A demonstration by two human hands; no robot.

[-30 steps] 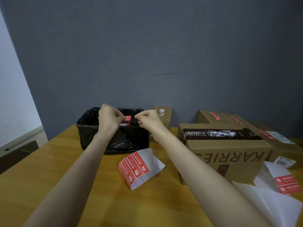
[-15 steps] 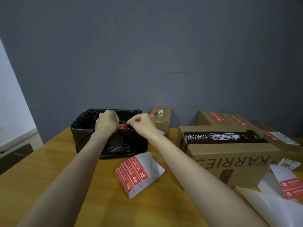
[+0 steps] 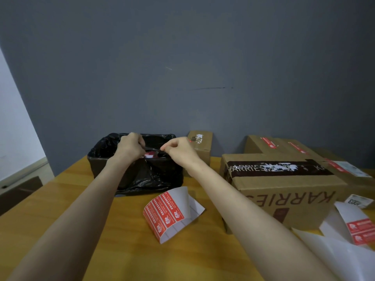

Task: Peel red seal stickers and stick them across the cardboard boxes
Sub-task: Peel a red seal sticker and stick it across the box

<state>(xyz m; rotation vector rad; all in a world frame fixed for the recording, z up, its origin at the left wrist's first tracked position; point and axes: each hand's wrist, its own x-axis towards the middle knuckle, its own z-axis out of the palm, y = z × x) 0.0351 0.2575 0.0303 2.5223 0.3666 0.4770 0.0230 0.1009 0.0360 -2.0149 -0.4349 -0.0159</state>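
Spelling probably "KARRIES" upside down: print on big cardboard box [image 3: 284, 189].

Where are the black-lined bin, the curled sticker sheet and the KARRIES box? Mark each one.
black-lined bin [image 3: 158, 177]: head view, front wall of the liner.
curled sticker sheet [image 3: 168, 212]: head view, the red stickers on its face.
KARRIES box [image 3: 304, 199]: head view, the printed front face.

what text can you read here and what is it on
"KARRIES": dark tape on the big cardboard box.
"KARRIE", upside down, end hidden behind the right forearm: that box's front.
Print on the red seal stickers, curled sheet: too small to read.
White label, far right: blurred.
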